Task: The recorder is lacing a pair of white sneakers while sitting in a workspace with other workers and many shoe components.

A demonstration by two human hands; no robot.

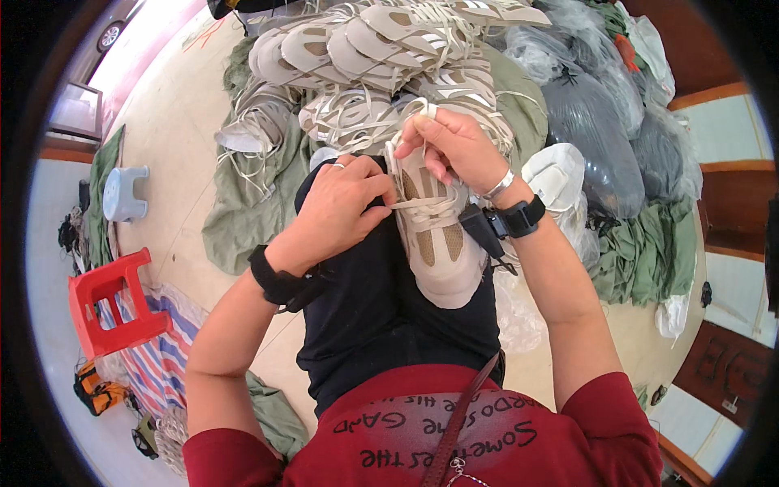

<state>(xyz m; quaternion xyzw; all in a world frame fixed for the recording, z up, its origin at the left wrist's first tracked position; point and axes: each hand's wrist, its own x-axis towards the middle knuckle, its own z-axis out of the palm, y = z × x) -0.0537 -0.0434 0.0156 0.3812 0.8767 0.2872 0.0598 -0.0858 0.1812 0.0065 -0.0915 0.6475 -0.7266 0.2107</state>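
Observation:
A beige sneaker (453, 274) with tan mesh panels rests on my lap, its toe pointing toward me. Its cream shoelace (428, 214) crosses the tongue in several rows. At the shoe's left edge, my left hand (345, 203) is closed, pinching a stretch of the lace between thumb and fingers. My right hand (457, 146) is raised over the shoe's opening, with lace pinched at its fingertips and a loop standing above them. That hand hides part of the shoe's collar.
A pile of similar sneakers (365, 50) lies ahead on green cloth (235, 219). Stuffed grey plastic bags (596, 134) and a white shoe-shaped item (555, 174) are to the right. On the left stand a red stool (97, 312) and a light-blue stool (125, 193).

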